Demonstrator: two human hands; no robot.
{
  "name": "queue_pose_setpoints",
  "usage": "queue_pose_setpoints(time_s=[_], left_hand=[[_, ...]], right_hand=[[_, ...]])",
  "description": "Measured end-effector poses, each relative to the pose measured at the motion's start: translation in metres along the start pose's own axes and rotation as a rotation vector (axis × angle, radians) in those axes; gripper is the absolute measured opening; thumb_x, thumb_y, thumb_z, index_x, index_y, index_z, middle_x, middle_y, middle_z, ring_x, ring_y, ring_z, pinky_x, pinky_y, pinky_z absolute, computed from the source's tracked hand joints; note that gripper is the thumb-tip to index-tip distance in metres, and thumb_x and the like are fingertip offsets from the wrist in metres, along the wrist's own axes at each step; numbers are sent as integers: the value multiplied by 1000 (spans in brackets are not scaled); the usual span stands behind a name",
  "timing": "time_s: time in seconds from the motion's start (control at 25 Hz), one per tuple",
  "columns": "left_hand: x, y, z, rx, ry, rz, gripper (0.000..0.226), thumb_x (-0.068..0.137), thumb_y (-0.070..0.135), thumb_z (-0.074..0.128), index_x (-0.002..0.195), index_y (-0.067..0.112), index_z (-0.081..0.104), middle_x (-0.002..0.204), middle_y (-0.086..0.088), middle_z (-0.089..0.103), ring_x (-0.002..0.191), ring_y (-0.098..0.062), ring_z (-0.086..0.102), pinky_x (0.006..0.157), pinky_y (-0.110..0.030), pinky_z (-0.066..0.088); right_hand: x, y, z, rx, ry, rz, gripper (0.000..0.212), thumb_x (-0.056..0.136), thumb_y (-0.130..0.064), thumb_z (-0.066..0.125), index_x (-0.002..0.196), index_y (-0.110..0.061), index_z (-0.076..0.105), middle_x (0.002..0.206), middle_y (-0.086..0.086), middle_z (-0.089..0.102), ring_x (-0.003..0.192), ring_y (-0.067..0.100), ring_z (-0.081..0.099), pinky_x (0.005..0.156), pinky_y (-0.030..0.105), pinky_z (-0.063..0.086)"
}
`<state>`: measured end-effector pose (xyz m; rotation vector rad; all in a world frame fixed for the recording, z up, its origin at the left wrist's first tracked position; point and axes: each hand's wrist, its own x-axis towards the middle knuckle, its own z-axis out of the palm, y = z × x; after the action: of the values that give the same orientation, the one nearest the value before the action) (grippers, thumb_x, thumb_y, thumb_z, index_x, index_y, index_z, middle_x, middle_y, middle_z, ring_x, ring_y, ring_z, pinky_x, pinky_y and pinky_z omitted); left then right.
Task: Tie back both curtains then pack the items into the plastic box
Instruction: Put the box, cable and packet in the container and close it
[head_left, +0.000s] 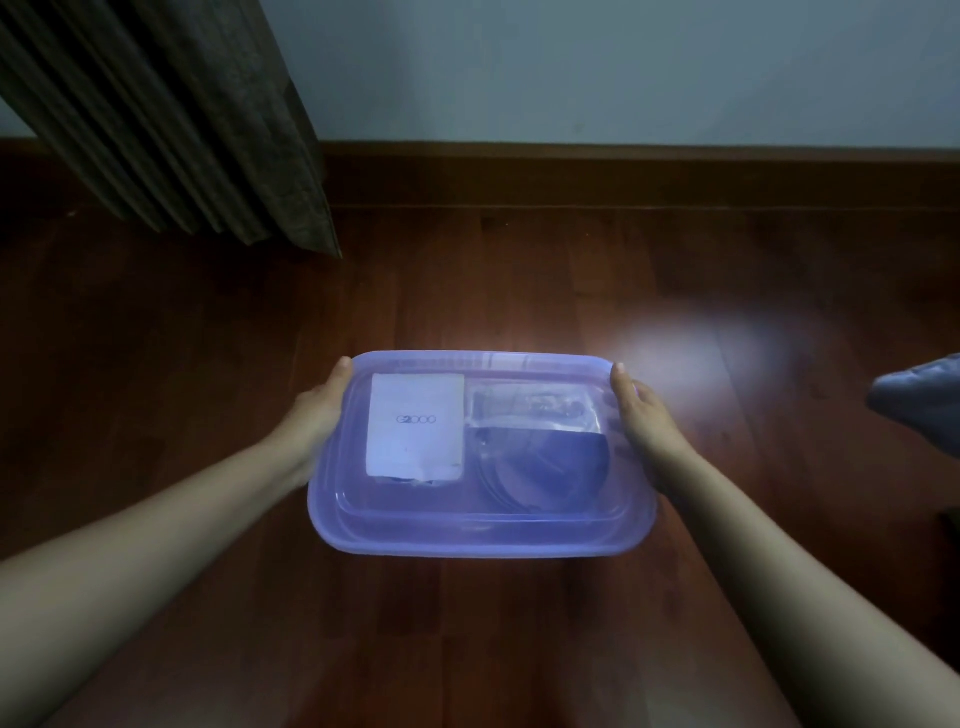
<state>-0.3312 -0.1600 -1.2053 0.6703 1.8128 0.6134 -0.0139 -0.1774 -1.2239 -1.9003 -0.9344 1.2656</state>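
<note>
A white packet (415, 423) is lying inside the plastic box (478, 548), and it is showing the word "G2000" through the see-through purple lid (415, 501). Beside it a clear bag (535, 405) of small bits is lying above a dark blue thing (550, 457) that is too blurry to name. The left hand (319, 410) is holding the box's left side and the right hand (641, 410) is holding its right side, so the box is sitting between them. Each thumb is pressing on the lid's edge, and the other fingers are hiding under the box. I cannot tell if the box is touching the wooden floor (467, 291). A brown curtain (171, 114) is hanging at the far left.
</note>
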Motion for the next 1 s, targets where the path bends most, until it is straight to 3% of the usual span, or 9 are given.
queue_pose_setpoints(time_s=[0.08, 0.24, 0.32, 0.48, 0.56, 0.68, 0.72, 0.88, 1.0], left_hand=[[0, -3, 2, -69, -33, 62, 55, 92, 56, 41, 121, 13, 58, 107, -11, 65, 89, -26, 63, 77, -35, 50], [-1, -4, 3, -27, -25, 111, 56, 93, 55, 39, 124, 11, 57, 106, -10, 64, 81, -19, 62, 66, -28, 47], [-2, -2, 0, 2, -37, 106, 59, 92, 57, 38, 124, 10, 57, 108, -10, 65, 82, -19, 62, 63, -28, 48], [-7, -7, -12, -45, -172, 57, 80, 70, 79, 45, 126, 24, 57, 117, -9, 66, 103, -28, 65, 91, -48, 52], [-18, -29, -15, -59, -168, 57, 86, 58, 80, 59, 123, 24, 55, 113, -6, 68, 99, -26, 67, 86, -47, 54], [-45, -68, -9, -44, -38, 28, 82, 51, 72, 72, 113, 21, 56, 101, -5, 70, 88, -28, 69, 70, -43, 58], [-48, -74, -9, -79, -3, 24, 77, 52, 68, 73, 110, 19, 59, 99, -7, 70, 87, -28, 69, 71, -44, 58], [-34, -69, -32, -168, 102, 84, 50, 65, 57, 73, 95, 19, 64, 93, -8, 72, 84, -27, 69, 78, -49, 58], [-16, -72, -80, -194, 199, 117, 43, 69, 57, 72, 91, 21, 64, 92, -6, 71, 85, -26, 69, 80, -48, 57]], right_hand=[[4, 3, 1, 44, 22, 13, 53, 90, -58, 40, 106, -16, 67, 106, 6, 70, 98, 22, 65, 93, 40, 50], [4, 1, 0, 55, 31, 8, 39, 96, -48, 39, 105, -17, 61, 93, -1, 66, 82, 10, 60, 73, 24, 43], [2, -1, 1, 68, 46, -8, 40, 96, -49, 39, 106, -17, 60, 101, 2, 66, 86, 13, 60, 79, 26, 43], [-12, 1, -11, 185, -34, 124, 85, 75, -83, 36, 137, -24, 43, 137, -7, 46, 122, 16, 47, 108, 37, 33], [-33, 12, -19, 175, -123, 245, 95, 59, -89, 47, 135, -32, 44, 133, -7, 52, 120, 21, 53, 100, 46, 44], [-73, 33, -19, 176, -209, 169, 51, 68, -57, 71, 110, -31, 59, 101, -9, 70, 88, 14, 69, 68, 37, 56], [-76, 38, -15, 184, -201, 132, 48, 70, -49, 74, 111, -27, 60, 99, -5, 72, 85, 15, 71, 64, 36, 56], [-66, 12, 13, 189, -214, 52, 30, 81, -34, 71, 109, -24, 62, 99, 1, 73, 83, 18, 71, 61, 37, 56], [-52, -22, 55, 134, -337, 2, 32, 81, -33, 69, 111, -26, 60, 99, 1, 73, 83, 18, 71, 64, 39, 57]])
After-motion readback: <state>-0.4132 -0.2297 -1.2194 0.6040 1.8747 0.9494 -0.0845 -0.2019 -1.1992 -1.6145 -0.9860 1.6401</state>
